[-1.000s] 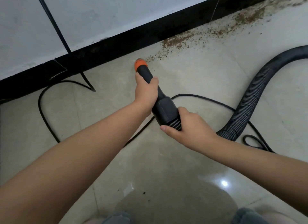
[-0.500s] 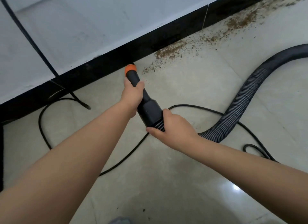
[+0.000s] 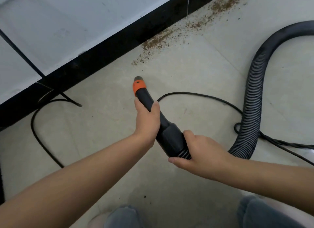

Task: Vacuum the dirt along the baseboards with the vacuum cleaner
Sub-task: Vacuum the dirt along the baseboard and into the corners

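Pale floor tiles (image 3: 105, 126) meet black baseboard (image 3: 119, 47); left hand (image 3: 147, 120) steers the nozzle (image 3: 139, 86), right hand (image 3: 202, 149) clamps hose (image 3: 254, 100), aiming toward dirt (image 3: 158, 41).

Matt black plastic on nozzle (image 3: 163, 126), w/ orange plastic collar (image 3: 139, 87) near tip. Ribbed, corrugated black plastic hose (image 3: 254, 98), dull, faint grey sheen on ridges. Thin power cord (image 3: 200, 96), smooth black rubbery sheath. Floor tiles (image 3: 102, 126) pale beige, smooth, semi-gloss, slightly mottled. Baseboard (image 3: 105, 58) glossy black, scuffed & dusty. Wall (image 3: 68, 24) flat white, matt, few marks. Dirt (image 3: 158, 41) brown, grainy, crumbly. Faded blue denim at knees (image 3: 122, 217).
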Motion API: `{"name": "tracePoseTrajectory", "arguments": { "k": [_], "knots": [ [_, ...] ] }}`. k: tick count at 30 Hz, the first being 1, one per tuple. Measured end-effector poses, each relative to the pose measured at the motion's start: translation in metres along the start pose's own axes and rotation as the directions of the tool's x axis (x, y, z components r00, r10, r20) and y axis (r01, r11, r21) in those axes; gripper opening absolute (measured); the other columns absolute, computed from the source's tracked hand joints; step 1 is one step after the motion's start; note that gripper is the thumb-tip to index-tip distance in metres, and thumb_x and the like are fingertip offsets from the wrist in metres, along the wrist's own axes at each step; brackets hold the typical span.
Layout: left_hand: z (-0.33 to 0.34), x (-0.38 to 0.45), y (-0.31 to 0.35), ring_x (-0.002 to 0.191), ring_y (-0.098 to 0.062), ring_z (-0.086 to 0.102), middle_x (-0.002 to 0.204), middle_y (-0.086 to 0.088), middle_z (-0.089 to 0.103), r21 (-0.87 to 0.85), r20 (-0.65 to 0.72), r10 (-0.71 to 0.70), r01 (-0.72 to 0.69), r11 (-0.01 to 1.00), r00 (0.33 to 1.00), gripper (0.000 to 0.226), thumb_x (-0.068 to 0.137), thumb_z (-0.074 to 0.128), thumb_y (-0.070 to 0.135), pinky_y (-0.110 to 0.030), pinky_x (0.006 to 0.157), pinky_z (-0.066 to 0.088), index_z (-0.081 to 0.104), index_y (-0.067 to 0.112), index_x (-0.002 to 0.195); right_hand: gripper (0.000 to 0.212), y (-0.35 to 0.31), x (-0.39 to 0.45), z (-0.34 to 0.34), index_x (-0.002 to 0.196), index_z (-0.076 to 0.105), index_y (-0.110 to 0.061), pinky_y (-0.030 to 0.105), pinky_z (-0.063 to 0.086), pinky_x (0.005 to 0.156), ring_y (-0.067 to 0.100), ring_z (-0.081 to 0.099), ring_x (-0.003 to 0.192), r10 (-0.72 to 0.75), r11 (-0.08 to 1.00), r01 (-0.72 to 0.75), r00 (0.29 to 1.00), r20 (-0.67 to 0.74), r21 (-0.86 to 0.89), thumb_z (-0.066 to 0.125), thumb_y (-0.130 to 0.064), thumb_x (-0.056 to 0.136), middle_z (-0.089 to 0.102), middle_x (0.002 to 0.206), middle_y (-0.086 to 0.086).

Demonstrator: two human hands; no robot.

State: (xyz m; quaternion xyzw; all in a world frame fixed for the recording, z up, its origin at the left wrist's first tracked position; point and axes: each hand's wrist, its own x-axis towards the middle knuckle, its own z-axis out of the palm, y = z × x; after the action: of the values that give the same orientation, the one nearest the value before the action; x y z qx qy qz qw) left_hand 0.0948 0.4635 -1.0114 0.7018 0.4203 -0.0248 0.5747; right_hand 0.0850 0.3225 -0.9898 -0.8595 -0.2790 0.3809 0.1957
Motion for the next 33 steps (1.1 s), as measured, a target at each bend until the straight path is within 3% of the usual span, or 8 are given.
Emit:
{"name": "tracePoseTrajectory", "arguments": {
  "k": [4,8,14,18,21,25,30,33],
  "knots": [
    [0.007,0.002,0.006,0.107,-0.027,0.053,0.132,-0.011,0.048,-0.013,-0.004,-0.008,0.008,1.000,1.000,0.056,0.098,0.040,0.025,-0.037,0.095,0.044,0.014,0.019,0.147,0.047,0.005,0.006,-0.001,0.095,0.029,-0.018,0.028,0.034,0.061,0.017,0.045,0.075,0.001,1.000,-0.001,1.000,-0.031,0.006,0.053,-0.057,0.085,0.036,0.073,-0.010],
    [0.004,0.019,0.014,0.104,-0.025,0.052,0.133,-0.011,0.048,-0.036,-0.050,-0.006,0.004,0.999,0.999,0.057,0.098,0.039,0.026,-0.036,0.093,0.043,0.012,0.019,0.148,0.047,0.004,0.029,-0.004,0.095,0.030,-0.017,0.030,0.035,0.061,0.018,0.046,0.076,-0.001,1.000,0.002,0.996,-0.085,0.009,0.054,-0.055,0.085,0.042,0.080,-0.005],
    [-0.004,0.059,0.034,0.108,-0.029,0.054,0.132,-0.012,0.049,-0.003,-0.019,0.023,-0.023,1.000,1.000,0.059,0.098,0.040,0.027,-0.038,0.093,0.046,0.011,0.021,0.149,0.046,-0.010,0.063,-0.010,0.094,0.030,-0.015,0.021,0.027,0.046,0.019,0.045,0.071,-0.006,0.999,0.014,0.980,-0.197,0.040,0.053,-0.054,0.087,0.035,0.069,-0.007],
    [-0.006,0.074,0.046,0.094,-0.023,0.052,0.131,-0.012,0.049,0.003,-0.003,0.029,-0.029,1.000,1.000,0.058,0.098,0.039,0.026,-0.033,0.082,0.045,0.011,0.018,0.149,0.047,-0.012,0.081,-0.017,0.100,0.036,-0.012,0.027,0.032,0.051,0.019,0.047,0.075,0.010,0.997,0.008,0.973,-0.229,0.075,0.055,-0.053,0.086,0.039,0.073,-0.006],
    [-0.004,0.069,0.047,0.105,-0.027,0.054,0.133,-0.012,0.048,-0.048,-0.073,-0.017,0.014,0.999,0.997,0.060,0.098,0.039,0.026,-0.036,0.092,0.045,0.008,0.019,0.149,0.052,-0.007,0.085,-0.021,0.099,0.035,-0.015,0.030,0.035,0.060,0.020,0.049,0.077,0.010,0.999,-0.002,0.970,-0.244,0.033,0.060,-0.057,0.080,0.043,0.077,-0.005],
    [-0.006,0.030,0.024,0.114,-0.028,0.053,0.131,-0.011,0.050,-0.170,-0.181,-0.145,0.115,0.979,0.973,0.061,0.097,0.041,0.028,-0.032,0.098,0.041,0.011,0.013,0.148,0.055,0.011,0.071,-0.023,0.097,0.037,-0.017,0.031,0.041,0.063,0.021,0.053,0.078,-0.076,0.994,0.065,0.988,-0.131,-0.089,0.067,-0.056,0.073,0.050,0.080,-0.003],
    [-0.014,-0.005,-0.016,0.101,-0.023,0.058,0.112,-0.005,0.055,-0.359,-0.122,-0.332,0.270,0.893,0.935,0.054,0.092,0.054,0.030,-0.041,0.097,0.047,0.030,0.008,0.135,0.055,0.029,0.053,-0.015,0.103,0.047,-0.013,0.027,0.041,0.063,0.018,0.055,0.075,-0.212,0.959,0.212,0.977,0.017,-0.189,0.071,-0.052,0.071,0.054,0.079,-0.003],
    [-0.015,-0.016,-0.027,0.097,-0.022,0.061,0.114,-0.006,0.057,-0.472,-0.078,-0.409,0.327,0.818,0.909,0.055,0.090,0.058,0.030,-0.039,0.091,0.052,0.032,0.008,0.133,0.059,0.033,0.052,-0.019,0.096,0.050,-0.016,0.027,0.043,0.061,0.018,0.057,0.070,-0.269,0.950,0.279,0.959,0.085,-0.139,0.072,-0.058,0.060,0.057,0.073,-0.003]
  ]
}}
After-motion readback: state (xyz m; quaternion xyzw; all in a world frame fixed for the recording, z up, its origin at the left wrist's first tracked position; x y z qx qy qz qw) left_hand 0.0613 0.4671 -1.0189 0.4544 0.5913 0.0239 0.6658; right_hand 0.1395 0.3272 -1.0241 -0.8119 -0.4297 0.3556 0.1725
